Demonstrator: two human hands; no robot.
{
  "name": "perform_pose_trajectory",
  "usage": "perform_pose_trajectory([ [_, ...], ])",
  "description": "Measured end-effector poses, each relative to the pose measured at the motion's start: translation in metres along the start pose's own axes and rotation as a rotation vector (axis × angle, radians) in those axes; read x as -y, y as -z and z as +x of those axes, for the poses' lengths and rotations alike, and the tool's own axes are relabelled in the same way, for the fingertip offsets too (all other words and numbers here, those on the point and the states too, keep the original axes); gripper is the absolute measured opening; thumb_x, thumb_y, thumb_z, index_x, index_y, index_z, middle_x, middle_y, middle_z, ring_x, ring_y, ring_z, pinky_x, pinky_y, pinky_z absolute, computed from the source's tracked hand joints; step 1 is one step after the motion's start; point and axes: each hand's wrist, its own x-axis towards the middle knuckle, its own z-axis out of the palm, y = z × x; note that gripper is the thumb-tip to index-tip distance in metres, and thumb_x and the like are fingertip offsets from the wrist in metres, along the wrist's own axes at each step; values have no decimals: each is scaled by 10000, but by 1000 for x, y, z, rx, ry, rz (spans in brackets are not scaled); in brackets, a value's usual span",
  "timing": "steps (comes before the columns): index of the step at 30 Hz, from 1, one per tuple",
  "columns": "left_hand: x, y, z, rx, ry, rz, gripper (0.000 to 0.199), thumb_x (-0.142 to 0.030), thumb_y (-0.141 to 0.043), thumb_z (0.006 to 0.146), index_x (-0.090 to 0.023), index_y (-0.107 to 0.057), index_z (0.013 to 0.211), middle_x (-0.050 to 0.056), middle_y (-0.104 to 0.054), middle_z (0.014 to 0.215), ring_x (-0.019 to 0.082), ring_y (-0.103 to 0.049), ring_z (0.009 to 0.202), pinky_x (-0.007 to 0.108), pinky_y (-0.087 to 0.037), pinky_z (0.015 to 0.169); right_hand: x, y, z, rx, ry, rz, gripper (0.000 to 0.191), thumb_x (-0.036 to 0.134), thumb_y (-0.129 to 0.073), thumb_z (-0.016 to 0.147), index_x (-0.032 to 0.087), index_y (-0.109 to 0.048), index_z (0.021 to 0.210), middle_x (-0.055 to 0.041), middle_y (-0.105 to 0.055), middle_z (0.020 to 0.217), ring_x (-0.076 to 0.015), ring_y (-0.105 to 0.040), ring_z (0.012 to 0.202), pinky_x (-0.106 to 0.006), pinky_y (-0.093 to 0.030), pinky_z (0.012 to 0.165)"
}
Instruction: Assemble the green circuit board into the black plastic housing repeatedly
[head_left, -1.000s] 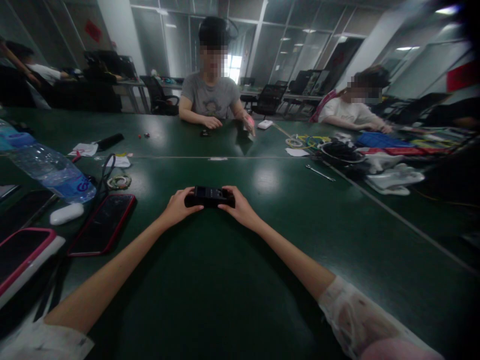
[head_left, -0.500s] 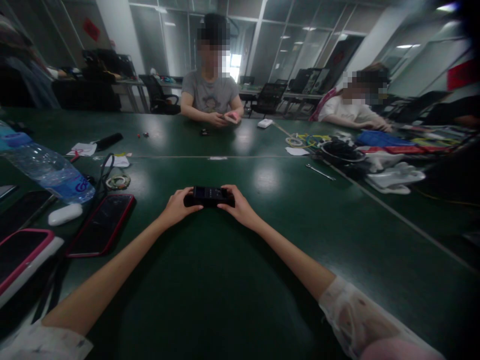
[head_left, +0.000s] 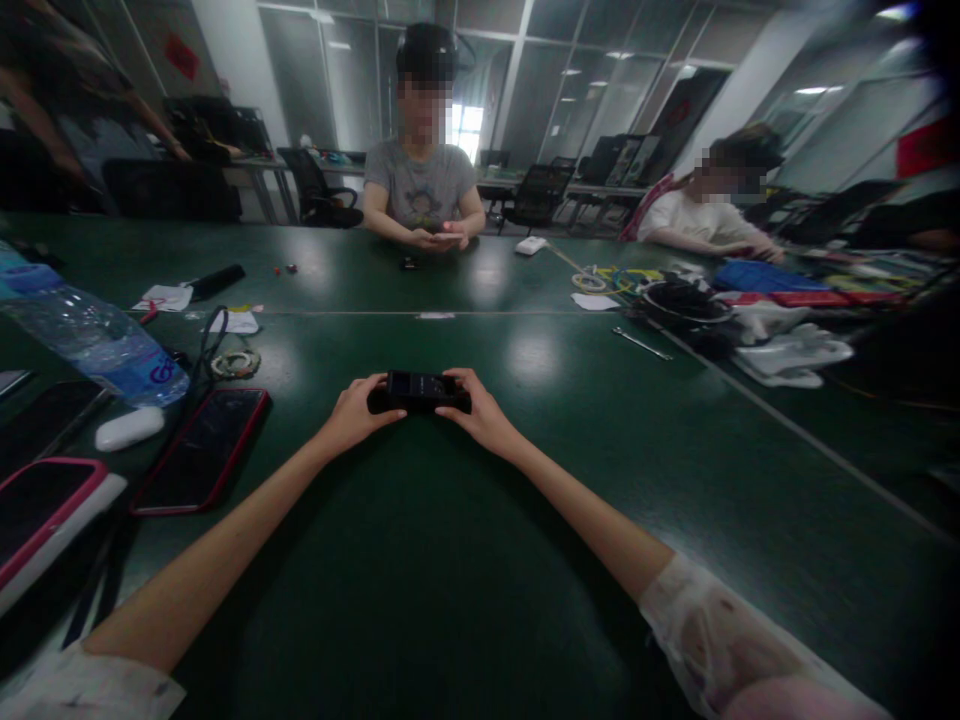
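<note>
A small black device (head_left: pixel 420 388) with a dark screen on its top face is at the middle of the green table (head_left: pixel 420 560). My left hand (head_left: pixel 356 412) grips its left end, thumb along the near side and fingers behind. On its right end, my right hand (head_left: pixel 480 410) holds it the same way, thumb in front. Both hands are closed on the device, and the fingertips behind it are partly hidden. Left of my left forearm lies a phone in a red case (head_left: pixel 202 450), apart from the hand.
At left are a water bottle (head_left: pixel 97 335), a white earphone case (head_left: pixel 130 429), a pink-edged phone (head_left: pixel 45 515) and a beaded bracelet (head_left: pixel 235 363). A wrench (head_left: pixel 641 343), white gloves (head_left: pixel 795 355) and cables (head_left: pixel 600 280) lie at right. Two people sit across the table.
My hands and the black device stay practically still. The person opposite has shifted their hands and the thing in them slightly. At the far left, a standing person has come further into view.
</note>
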Motion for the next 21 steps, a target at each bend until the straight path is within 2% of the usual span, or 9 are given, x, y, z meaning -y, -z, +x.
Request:
perform_pose_trajectory([
  [10,-6,4,-2,38,36,-28,706,-493,-710,772,-193,-463,1361,157,-561,1323,328,-526,1238,538,-425,1019,0,0,0,-1,-23,16,501,269,-667,852,280,-406,1280,-75,-559,1179,-246,-568,1122,-478,-479,968],
  [16,-10,6,-2,34,21,-33,686,-458,-719,770,-184,-478,1351,158,-588,1292,322,-550,1212,524,-436,1022,1,1,0,-16,-25,22,501,272,-662,854,281,-402,1282,-81,-568,1199,-254,-566,1151,-488,-477,971],
  [21,-5,4,-1,31,42,-21,697,-481,-709,771,-167,-484,1351,172,-574,1305,331,-555,1205,530,-442,1010,-3,-1,1,-55,35,81,507,284,-664,855,268,-397,1286,-91,-563,1234,-250,-574,1150,-476,-477,983],
])
